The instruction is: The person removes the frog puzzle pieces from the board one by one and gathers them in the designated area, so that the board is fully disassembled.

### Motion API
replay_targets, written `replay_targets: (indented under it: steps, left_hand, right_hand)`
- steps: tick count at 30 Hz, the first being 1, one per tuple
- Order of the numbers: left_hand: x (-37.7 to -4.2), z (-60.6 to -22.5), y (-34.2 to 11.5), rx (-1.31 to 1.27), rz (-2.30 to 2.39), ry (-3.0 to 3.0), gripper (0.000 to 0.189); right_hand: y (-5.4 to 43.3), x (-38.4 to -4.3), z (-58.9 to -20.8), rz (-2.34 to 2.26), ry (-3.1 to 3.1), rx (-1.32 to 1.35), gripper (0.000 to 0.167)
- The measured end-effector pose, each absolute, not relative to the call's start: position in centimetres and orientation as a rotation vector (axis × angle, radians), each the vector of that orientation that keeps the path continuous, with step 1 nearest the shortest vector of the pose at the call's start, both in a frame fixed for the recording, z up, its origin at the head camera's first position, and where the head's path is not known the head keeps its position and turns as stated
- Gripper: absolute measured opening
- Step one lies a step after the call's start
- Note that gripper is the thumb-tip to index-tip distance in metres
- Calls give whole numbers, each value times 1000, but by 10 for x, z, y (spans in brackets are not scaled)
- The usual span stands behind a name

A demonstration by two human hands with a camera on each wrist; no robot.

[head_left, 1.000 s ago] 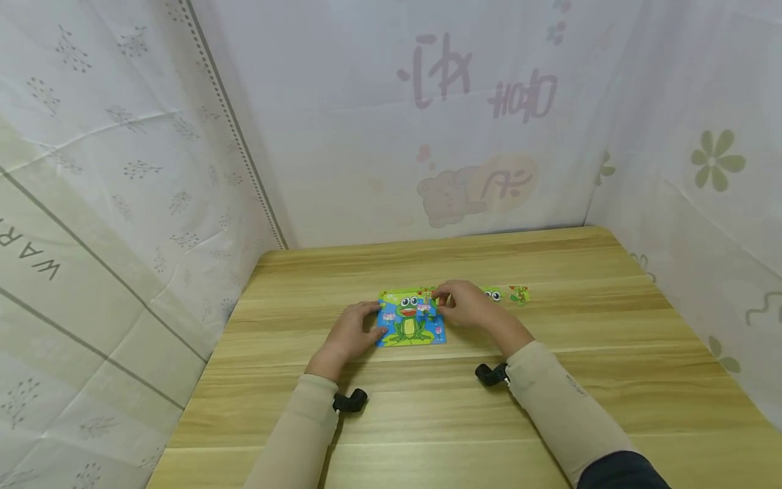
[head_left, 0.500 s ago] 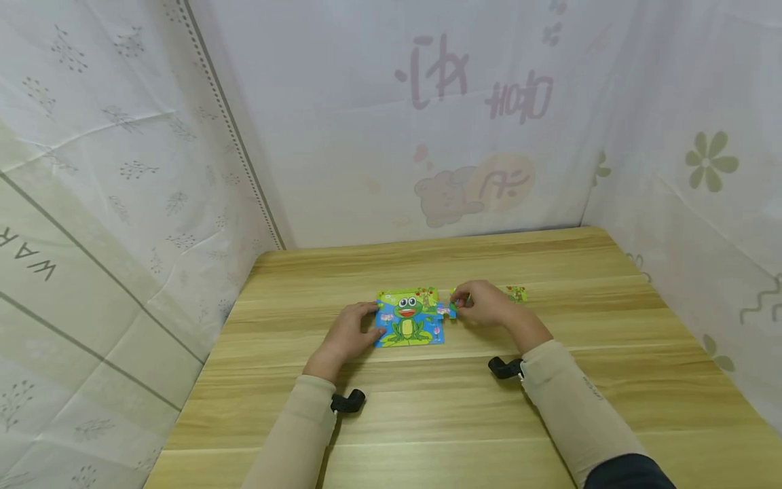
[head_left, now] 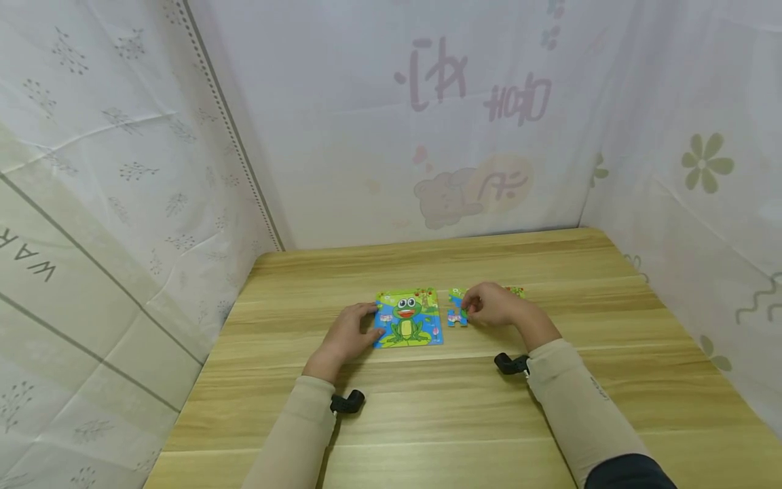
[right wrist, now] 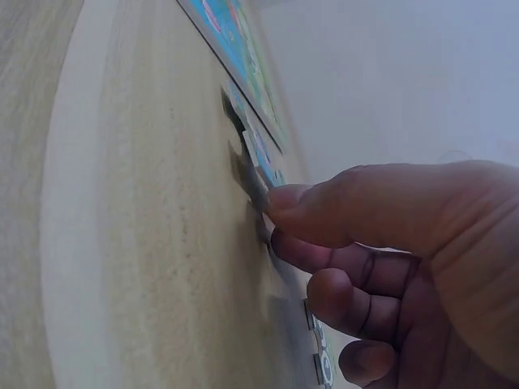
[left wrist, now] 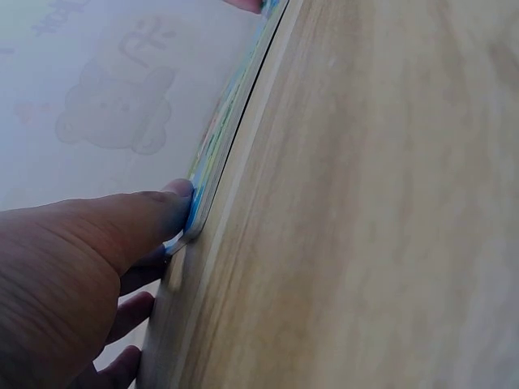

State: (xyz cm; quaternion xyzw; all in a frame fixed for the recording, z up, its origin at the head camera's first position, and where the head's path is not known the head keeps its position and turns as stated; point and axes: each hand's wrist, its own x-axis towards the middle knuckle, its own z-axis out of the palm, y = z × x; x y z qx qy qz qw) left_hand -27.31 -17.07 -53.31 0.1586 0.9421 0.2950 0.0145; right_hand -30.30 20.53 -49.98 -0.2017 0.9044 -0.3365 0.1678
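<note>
A square frog picture board lies on the wooden table. My left hand rests at its left side; in the left wrist view, the extended thumb touches the board's edge. To the right of the board, my right hand pinches a blue and pink jigsaw piece between thumb and fingers. The right wrist view shows this piece tilted just above the table, with its shadow beneath. Another jigsaw piece lies right behind it.
More jigsaw pieces lie right of my right hand, partly hidden by it; one piece shows below the fingers in the right wrist view. Printed cloth hangs behind the wooden table and along both sides.
My right hand has moved to the right, carrying the jigsaw piece from over the board's right part to beside it. The left hand stays at the board's left edge.
</note>
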Motion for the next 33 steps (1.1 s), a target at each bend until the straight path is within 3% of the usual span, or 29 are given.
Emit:
replay_targets:
  steps: [33]
  left_hand:
    - [-273, -534, -172, 497, 905, 2941, 61]
  right_hand:
    - [200, -301, -498, -995, 2615, -562, 13]
